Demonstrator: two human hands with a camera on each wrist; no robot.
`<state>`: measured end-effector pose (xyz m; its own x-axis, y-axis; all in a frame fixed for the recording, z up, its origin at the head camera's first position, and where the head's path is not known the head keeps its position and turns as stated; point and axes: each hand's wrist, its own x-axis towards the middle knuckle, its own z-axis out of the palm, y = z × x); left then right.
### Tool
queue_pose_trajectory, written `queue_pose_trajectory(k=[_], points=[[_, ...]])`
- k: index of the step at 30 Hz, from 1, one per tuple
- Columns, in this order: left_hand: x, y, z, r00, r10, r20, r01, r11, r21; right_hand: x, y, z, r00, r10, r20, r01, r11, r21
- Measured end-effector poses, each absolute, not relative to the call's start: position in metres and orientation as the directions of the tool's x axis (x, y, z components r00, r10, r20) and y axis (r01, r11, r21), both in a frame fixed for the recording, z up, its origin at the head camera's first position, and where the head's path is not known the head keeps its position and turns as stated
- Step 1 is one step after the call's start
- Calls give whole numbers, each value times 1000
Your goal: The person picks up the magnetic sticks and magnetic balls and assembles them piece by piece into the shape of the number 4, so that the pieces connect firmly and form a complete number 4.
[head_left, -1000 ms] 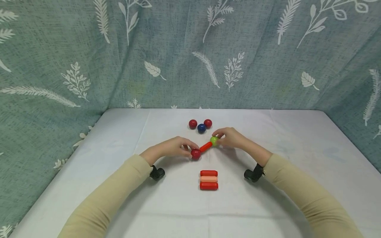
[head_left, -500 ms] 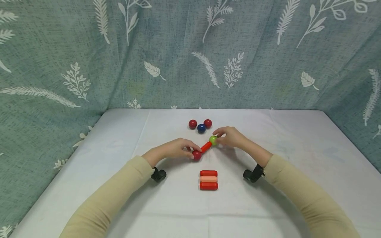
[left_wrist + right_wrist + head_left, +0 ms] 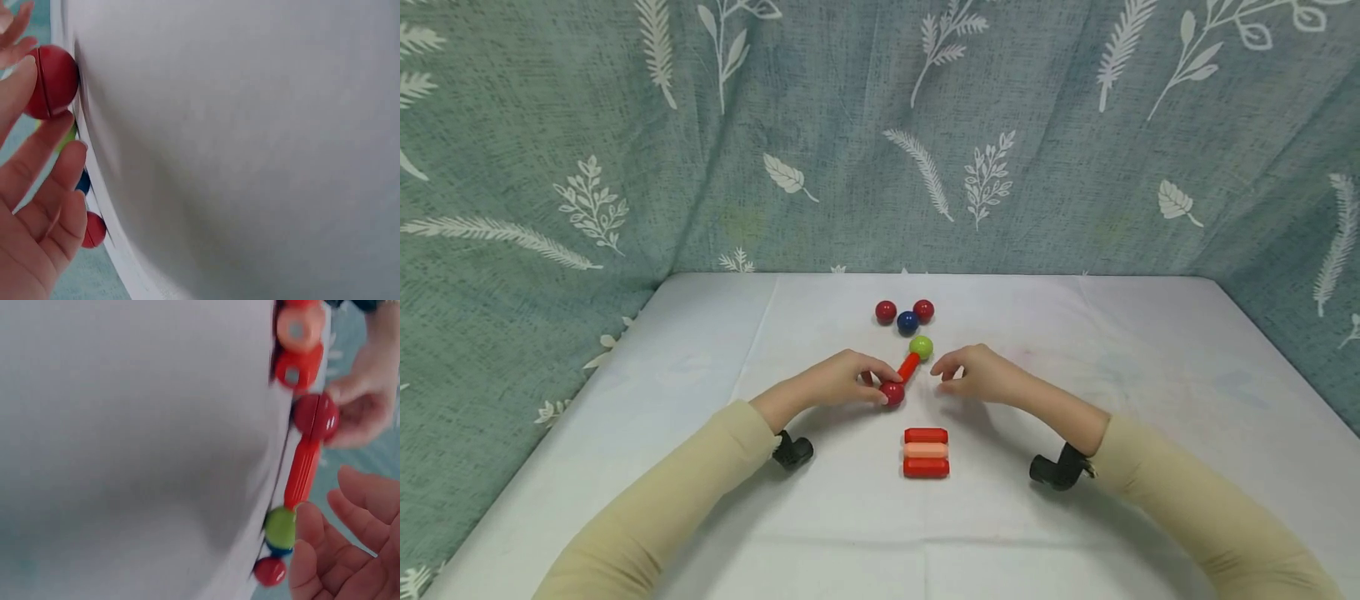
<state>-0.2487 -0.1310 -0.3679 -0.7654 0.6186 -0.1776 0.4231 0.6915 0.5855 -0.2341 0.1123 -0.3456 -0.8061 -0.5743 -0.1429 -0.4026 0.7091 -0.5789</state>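
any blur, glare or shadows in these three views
Head view: fairly clear, soft shadows near the left hand and right hand; left wrist view: a broad, dim shadow over the white surface; right wrist view: glints on the pinched red ball, while the peach stick looks blurry.

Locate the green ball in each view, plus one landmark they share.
Head: green ball just right of centre, at the far end of the red stick.
Left wrist: green ball at left, partly hidden behind the left hand.
Right wrist: green ball lower right, beside the right hand.
Shared landmark: red ball in the left hand.
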Motion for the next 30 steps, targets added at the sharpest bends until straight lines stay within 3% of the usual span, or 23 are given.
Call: queue_pose_trajectory(k=[8, 18, 30], points=[[-241, -127, -366, -815, 558, -156, 365, 703, 610, -208, 103, -347, -727, -651, -218, -452, 694, -561], [-233, -124, -367, -870, 472, -140, 293, 725, 624, -201, 97, -355, -707, -660, -253, -457, 700, -548], [-228, -118, -365, -897, 426, -115, 294, 772, 564, -199, 96, -357, -685, -692, -228, -521, 684, -510]])
